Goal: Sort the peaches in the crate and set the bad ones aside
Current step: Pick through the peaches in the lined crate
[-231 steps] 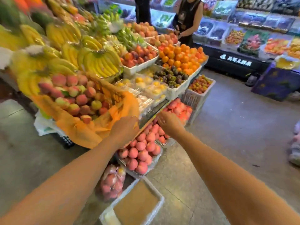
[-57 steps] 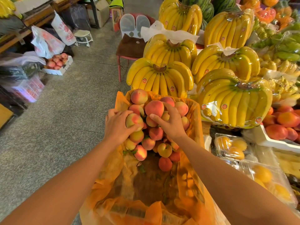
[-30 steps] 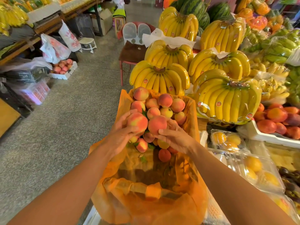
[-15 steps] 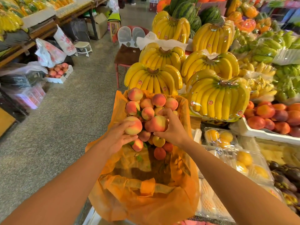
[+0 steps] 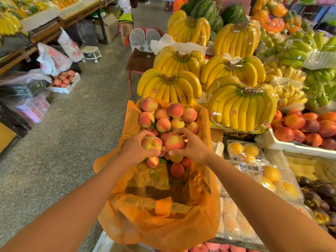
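A crate lined with orange plastic [image 5: 160, 211] stands in front of me. Pink-yellow peaches [image 5: 169, 115] are piled at its far end, and the near half shows bare liner. My left hand [image 5: 134, 151] grips one peach [image 5: 151, 143] just above the pile. Beside it, my right hand [image 5: 192, 148] grips a second peach [image 5: 174, 143]. The two held peaches nearly touch. A few loose peaches [image 5: 177, 169] lie just below my hands.
Wrapped banana bunches [image 5: 169, 88] crowd the crate's far and right sides. Clear boxes of yellow fruit [image 5: 269, 175] and a white tray of red fruit [image 5: 291, 146] sit to the right. Left is open grey floor, with a white box of peaches [image 5: 63, 88] farther off.
Both hands have drawn slightly toward me and closer together, each still holding its peach. The camera has shifted a little.
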`<state>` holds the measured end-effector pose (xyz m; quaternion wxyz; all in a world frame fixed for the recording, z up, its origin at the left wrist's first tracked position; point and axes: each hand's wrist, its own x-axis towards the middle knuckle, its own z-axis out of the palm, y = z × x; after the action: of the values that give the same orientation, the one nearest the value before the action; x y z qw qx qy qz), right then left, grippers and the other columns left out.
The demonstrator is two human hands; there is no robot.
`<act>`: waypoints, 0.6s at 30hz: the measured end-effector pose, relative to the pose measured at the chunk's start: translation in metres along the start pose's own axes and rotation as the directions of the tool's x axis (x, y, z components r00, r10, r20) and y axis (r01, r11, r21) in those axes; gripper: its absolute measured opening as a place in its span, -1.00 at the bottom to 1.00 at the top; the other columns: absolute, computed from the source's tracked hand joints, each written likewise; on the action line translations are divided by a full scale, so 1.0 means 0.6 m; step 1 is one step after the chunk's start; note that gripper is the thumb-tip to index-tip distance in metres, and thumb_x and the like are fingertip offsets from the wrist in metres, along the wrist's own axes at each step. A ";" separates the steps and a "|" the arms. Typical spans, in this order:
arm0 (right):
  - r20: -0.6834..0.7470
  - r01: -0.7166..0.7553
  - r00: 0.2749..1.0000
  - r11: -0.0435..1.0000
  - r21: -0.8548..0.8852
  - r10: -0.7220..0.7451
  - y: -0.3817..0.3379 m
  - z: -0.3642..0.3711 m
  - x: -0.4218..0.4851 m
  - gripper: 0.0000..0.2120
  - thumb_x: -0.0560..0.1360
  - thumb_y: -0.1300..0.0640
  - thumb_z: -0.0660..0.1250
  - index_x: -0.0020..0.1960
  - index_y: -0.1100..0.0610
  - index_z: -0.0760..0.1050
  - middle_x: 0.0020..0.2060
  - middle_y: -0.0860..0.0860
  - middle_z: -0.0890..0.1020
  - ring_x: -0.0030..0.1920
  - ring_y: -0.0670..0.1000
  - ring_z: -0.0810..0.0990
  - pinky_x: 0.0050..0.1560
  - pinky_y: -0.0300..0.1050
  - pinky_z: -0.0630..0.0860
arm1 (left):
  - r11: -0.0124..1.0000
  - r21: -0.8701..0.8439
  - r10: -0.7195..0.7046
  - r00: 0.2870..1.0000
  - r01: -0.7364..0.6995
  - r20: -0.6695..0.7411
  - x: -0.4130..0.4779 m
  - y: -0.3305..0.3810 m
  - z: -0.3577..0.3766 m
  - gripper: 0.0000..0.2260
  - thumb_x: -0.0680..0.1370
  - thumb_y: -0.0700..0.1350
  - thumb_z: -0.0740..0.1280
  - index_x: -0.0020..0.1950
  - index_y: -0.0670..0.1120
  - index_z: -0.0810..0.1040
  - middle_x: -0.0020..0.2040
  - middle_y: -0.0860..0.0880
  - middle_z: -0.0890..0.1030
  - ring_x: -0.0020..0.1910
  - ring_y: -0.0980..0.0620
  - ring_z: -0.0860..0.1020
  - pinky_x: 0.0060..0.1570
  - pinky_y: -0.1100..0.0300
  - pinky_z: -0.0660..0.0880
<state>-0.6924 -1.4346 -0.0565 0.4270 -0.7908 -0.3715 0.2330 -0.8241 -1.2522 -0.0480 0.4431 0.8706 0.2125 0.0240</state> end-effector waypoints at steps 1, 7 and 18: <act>0.056 -0.061 0.996 0.998 -0.030 0.062 -0.001 -0.001 0.003 -0.37 0.30 0.02 0.60 0.27 0.07 0.41 0.18 -0.02 0.50 0.15 -0.02 0.48 0.07 -0.15 0.47 | 0.994 0.102 -0.047 0.998 0.043 0.031 0.002 -0.002 0.001 -0.50 0.30 0.05 0.56 0.17 0.07 0.48 -0.03 0.08 0.54 -0.04 0.01 0.52 -0.11 0.11 0.47; 0.296 -0.195 0.898 0.899 -0.393 0.324 0.017 0.026 0.017 -0.40 0.36 -0.11 0.51 0.30 0.09 0.43 0.19 0.04 0.52 0.19 0.05 0.48 0.19 -0.01 0.50 | 0.888 0.456 -0.202 0.942 0.061 0.268 0.013 -0.030 0.030 -0.45 0.23 0.09 0.58 0.17 0.08 0.51 0.08 0.05 0.57 0.05 -0.01 0.54 -0.07 0.17 0.44; 0.409 -0.198 0.807 0.848 -0.492 0.426 0.079 0.081 0.042 -0.36 0.34 0.00 0.56 0.33 0.08 0.39 0.17 0.04 0.43 0.18 0.07 0.43 0.08 -0.08 0.47 | 0.792 0.609 -0.372 0.813 0.027 0.448 0.042 -0.100 0.107 -0.33 0.19 0.04 0.63 0.21 0.02 0.42 0.17 0.00 0.51 0.10 -0.05 0.52 0.04 0.03 0.54</act>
<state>-0.6918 -1.4074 -0.1240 0.0860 -0.8268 -0.3724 0.4128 -0.8075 -1.2602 -0.1376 0.1997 0.9034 0.1688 -0.3397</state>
